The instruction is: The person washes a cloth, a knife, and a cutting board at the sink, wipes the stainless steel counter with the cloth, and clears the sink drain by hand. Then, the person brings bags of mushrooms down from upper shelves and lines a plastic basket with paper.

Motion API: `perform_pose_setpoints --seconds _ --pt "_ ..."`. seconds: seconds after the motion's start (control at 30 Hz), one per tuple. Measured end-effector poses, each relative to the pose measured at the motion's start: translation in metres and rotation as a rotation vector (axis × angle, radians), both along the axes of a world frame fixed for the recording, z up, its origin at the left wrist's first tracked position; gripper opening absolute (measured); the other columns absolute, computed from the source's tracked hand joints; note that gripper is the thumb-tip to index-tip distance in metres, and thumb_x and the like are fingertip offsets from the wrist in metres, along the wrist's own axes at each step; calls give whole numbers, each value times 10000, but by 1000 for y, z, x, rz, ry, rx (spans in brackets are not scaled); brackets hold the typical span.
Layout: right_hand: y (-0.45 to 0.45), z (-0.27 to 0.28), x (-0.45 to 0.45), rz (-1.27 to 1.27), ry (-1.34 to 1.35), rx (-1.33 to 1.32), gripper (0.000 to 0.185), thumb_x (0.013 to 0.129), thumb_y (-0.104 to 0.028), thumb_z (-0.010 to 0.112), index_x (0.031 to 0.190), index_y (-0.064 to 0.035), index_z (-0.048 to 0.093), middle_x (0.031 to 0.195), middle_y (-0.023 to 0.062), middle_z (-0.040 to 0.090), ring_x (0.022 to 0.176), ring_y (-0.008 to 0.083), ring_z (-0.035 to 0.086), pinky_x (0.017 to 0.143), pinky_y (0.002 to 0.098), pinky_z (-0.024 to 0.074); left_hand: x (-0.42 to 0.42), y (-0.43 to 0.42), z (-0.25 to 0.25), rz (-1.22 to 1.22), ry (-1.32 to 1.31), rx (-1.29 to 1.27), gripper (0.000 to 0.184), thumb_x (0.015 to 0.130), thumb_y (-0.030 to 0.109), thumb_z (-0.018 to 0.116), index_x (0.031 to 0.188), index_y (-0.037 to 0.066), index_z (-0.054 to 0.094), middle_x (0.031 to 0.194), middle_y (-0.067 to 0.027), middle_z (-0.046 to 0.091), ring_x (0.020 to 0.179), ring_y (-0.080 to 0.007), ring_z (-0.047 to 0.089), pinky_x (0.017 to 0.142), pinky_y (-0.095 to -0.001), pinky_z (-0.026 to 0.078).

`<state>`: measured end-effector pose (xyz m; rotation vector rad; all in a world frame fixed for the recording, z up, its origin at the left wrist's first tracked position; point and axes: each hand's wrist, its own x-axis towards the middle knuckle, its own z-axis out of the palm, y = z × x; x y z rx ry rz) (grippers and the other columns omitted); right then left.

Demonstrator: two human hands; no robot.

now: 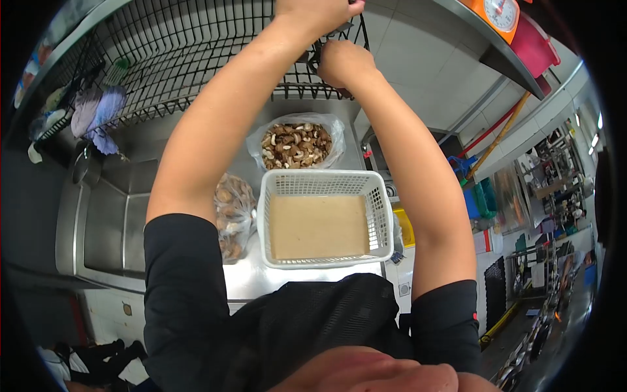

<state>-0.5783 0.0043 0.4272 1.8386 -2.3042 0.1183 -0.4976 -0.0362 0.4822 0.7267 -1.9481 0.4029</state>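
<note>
Both my hands are raised to the black wire rack at the top of the view. My left hand (318,12) is partly cut off by the upper edge, so its grip does not show. Just below it, my right hand (346,62) is closed near a dark object at the rack's end, too unclear to name. Below my arms stands a white plastic basket (264,219) with a flat beige bottom or board (319,227) inside. Behind it an open plastic bag holds sliced brown mushrooms (296,145). Left of the basket lies a clear bag of whole mushrooms (233,212), partly hidden by my left forearm.
A steel sink basin (124,225) is at the left. Purple and grey cloths (108,111) hang from the wire rack (176,59). An orange scale (499,13) and a red tub (532,46) sit on the upper right shelf. Another person's dark-clothed legs (104,359) show at lower left.
</note>
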Motion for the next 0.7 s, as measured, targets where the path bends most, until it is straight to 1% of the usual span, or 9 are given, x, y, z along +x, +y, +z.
perform_pose_setpoints --seconds 0.1,0.23,0.37,0.4,0.47,0.53,0.6,0.67,0.7 --pt "-21 0 0 -203 -11 137 356 757 -143 528 1091 -61 621 1122 119 615 1014 260 608 844 373 488 2 -4 5 -58 -31 19 340 741 431 608 793 99 660 761 -118 657 736 -256 651 680 -367 515" --pt "-41 -10 -2 -221 -31 132 344 798 -206 515 1095 -70 623 1123 138 610 1035 287 591 851 414 466 10 -13 5 -104 -78 100 347 751 427 606 824 92 658 802 -120 663 784 -260 649 704 -378 512" --pt "-54 -10 -5 -216 -34 147 466 746 -424 603 1104 -126 630 1122 97 619 1040 268 586 874 414 459 3 -16 7 -11 -147 201 413 756 472 601 892 87 663 891 -159 661 865 -264 643 755 -388 505" --pt "-45 1 0 -208 -94 126 337 790 -320 575 1047 -120 658 1111 90 627 1017 235 602 875 388 445 -6 -21 9 66 -188 151 475 758 559 584 904 113 659 895 -164 651 830 -335 635 666 -409 517" --pt "-27 28 7 -159 -121 166 339 777 -322 568 1054 -147 656 1100 82 627 944 219 628 859 362 451 -11 -22 13 42 -206 179 593 798 629 468 986 92 635 982 -188 640 912 -365 617 736 -456 499" --pt "-11 44 9 -89 -220 233 317 778 -310 563 1031 -145 660 1043 58 648 903 206 637 815 351 470 -12 -5 18 70 -189 194 515 810 564 506 1003 105 635 978 -176 647 947 -354 612 771 -445 493" --pt "49 60 20 -61 -167 258 301 757 -316 589 985 -135 666 965 46 669 853 208 645 758 350 493 -13 2 17 55 -168 147 518 798 578 512 1016 124 634 959 -171 649 910 -363 618 763 -451 492" --pt "122 63 36 -9 -106 144 380 719 -294 650 998 -38 621 894 109 664 791 267 645 677 385 505 -13 3 12 94 -188 142 529 793 594 504 1006 127 632 958 -172 648 906 -356 620 766 -454 490" --pt "157 55 37 6 -125 42 369 706 -277 656 982 -38 605 898 126 662 800 280 644 690 390 504 -12 8 8 100 -211 136 543 779 606 513 1004 127 634 977 -173 644 901 -340 627 767 -454 493"
